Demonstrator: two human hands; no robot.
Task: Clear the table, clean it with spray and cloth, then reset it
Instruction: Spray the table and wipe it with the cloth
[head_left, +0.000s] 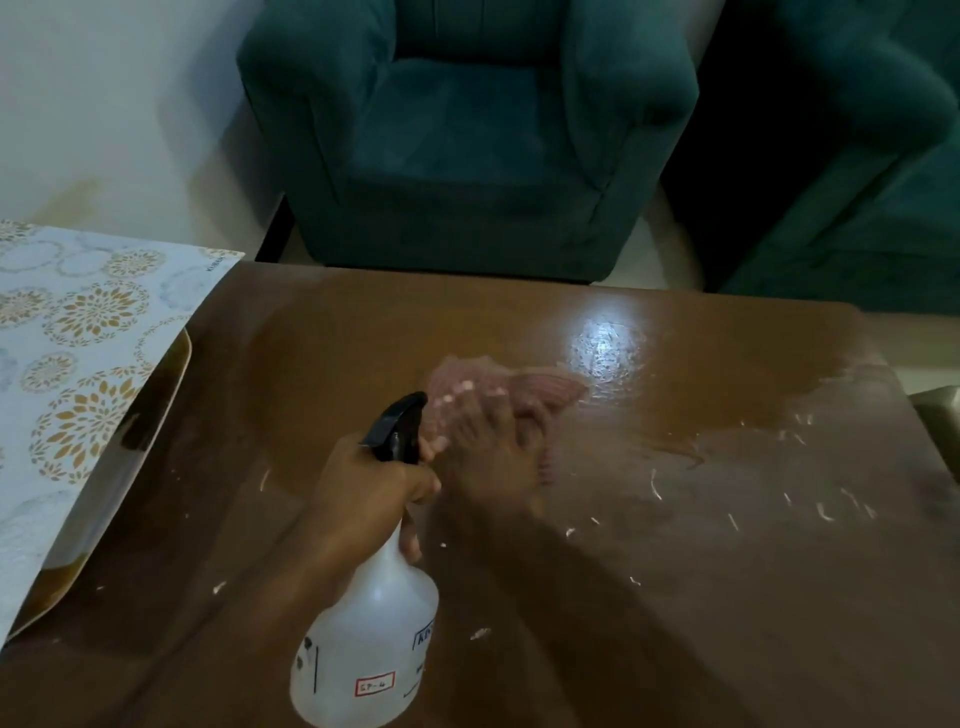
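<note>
My left hand (371, 480) grips the neck of a translucent white spray bottle (366, 644) with a black trigger head, held above the near middle of the brown wooden table (701, 597). My right hand (485, 441) lies flat with straight fingers on a pink cloth (545, 389) and presses it onto the tabletop at the centre. The hand and cloth are blurred. The far half of the table looks wet and glossy. The near right part is dull, with several small white flecks.
A patterned white and gold mat (72, 353) lies folded back at the left, over a tray edge (171, 384). A teal armchair (467, 145) stands behind the table, and a second teal seat (857, 182) at the right.
</note>
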